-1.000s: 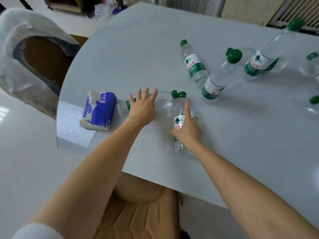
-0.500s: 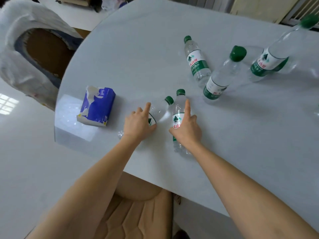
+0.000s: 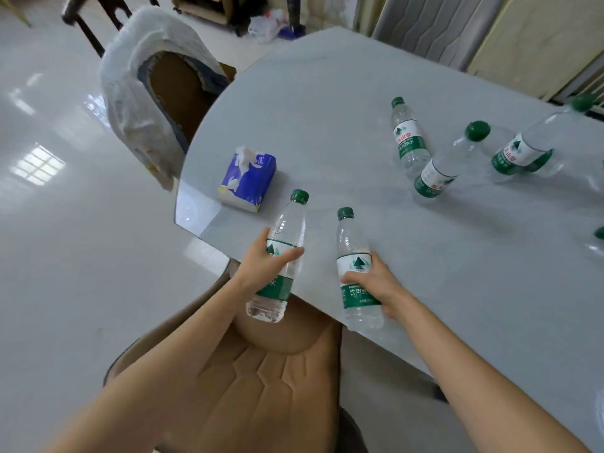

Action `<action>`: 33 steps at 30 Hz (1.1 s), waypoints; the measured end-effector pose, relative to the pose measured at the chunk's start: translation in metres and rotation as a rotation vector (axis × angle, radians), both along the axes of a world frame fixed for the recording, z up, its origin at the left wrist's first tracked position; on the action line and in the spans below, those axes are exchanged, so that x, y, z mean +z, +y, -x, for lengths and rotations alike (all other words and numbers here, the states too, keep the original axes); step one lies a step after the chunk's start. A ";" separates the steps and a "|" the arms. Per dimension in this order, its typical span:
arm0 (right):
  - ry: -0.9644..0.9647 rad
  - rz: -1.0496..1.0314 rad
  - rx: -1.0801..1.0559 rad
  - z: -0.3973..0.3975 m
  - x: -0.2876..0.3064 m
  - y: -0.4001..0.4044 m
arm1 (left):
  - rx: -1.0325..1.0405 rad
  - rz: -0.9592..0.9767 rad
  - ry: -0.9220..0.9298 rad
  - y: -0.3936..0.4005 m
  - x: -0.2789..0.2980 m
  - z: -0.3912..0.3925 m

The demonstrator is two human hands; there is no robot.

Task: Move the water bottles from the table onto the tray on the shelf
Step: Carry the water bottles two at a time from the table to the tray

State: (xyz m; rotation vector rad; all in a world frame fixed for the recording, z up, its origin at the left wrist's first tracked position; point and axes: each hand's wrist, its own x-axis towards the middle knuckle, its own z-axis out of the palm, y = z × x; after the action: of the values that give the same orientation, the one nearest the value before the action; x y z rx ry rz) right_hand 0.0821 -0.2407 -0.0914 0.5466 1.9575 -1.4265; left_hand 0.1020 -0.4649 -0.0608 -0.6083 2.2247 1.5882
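My left hand (image 3: 261,266) grips a clear water bottle with a green cap (image 3: 283,233) around its label, lifted over the near edge of the table. A second such bottle (image 3: 354,256) is held upright by my right hand (image 3: 376,282), also at the table's near edge. Three more bottles remain on the grey table (image 3: 359,93): one lying (image 3: 408,138), one leaning (image 3: 447,161), and one lying at the far right (image 3: 536,142). The cap of another bottle (image 3: 599,233) shows at the right border. The shelf and tray are out of view.
A blue tissue pack (image 3: 248,179) lies on the table's left end. A tan padded chair (image 3: 255,371) stands below my arms. Another chair wrapped in white plastic (image 3: 147,89) stands to the left. The glossy white floor (image 3: 65,256) spreads on the left side.
Both hands have closed round the two near bottles, lifted them off the table and drawn them back toward me. The view has shifted backward and left.
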 end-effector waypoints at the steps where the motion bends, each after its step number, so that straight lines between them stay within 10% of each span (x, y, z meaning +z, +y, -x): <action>1: -0.014 0.084 -0.012 -0.008 0.008 -0.013 | 0.040 -0.034 0.001 -0.011 0.007 -0.010; 13: 0.023 0.583 -0.034 -0.097 0.097 -0.313 | 0.396 -0.202 0.191 -0.284 0.079 -0.168; 33: 0.129 0.617 0.942 -0.184 0.137 -0.854 | 1.267 -0.390 0.498 -0.705 0.097 -0.337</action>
State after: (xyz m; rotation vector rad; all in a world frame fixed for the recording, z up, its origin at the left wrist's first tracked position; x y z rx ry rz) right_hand 0.2663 -1.0943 0.0459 -0.6801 1.3921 -1.3004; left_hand 0.4388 -1.1701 0.0365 -1.8703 1.6631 2.8976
